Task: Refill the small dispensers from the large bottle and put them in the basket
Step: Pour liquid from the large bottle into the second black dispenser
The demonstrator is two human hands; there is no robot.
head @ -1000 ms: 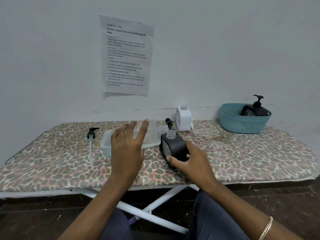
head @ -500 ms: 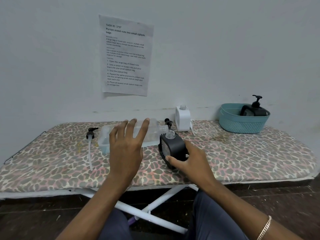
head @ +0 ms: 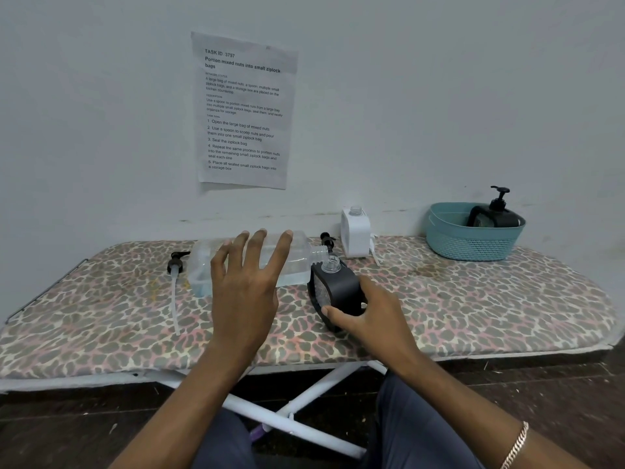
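Clear plastic sits under my left hand [head: 243, 286]. The bottle [head: 301, 262] is tipped on its side, well left of the basket [head: 473, 245], with its open mouth pointing toward the basket, just beside the bare neck of the black dispenser [head: 334, 289]. My fingers lie straight and spread across the bottle's near face, pressing rather than wrapping. The thumb is hidden, so I can't say whether it closes underneath. The little pale liquid I can see pools at the base, the end farthest from the basket, so I judge nothing is running out of the mouth right now. My right hand [head: 368, 316] is clamped round the lower body of the black dispenser, thumb in front and fingers curled behind, holding it roughly upright on the board [head: 473, 299].

One capped dispenser [head: 493, 216] already stands inside the basket with its pump on, so that one looks finished. The black one in my grip is mid-refill, and its dark wall hides the level. The white dispenser [head: 355, 236] stands between it and the basket, back by the wall. It is uncapped too, and I can't tell whether it has been filled.

Two pumps are off. The long pump [head: 176, 265] lies farthest from the basket, past the bottle's base, with its tube trailing toward me. The short pump [head: 327, 240] is nearer the basket, behind the bottle's mouth.

By my reckoning, what's left is to finish this pour, see to the white one, fit both pumps and carry both dispensers to the basket.
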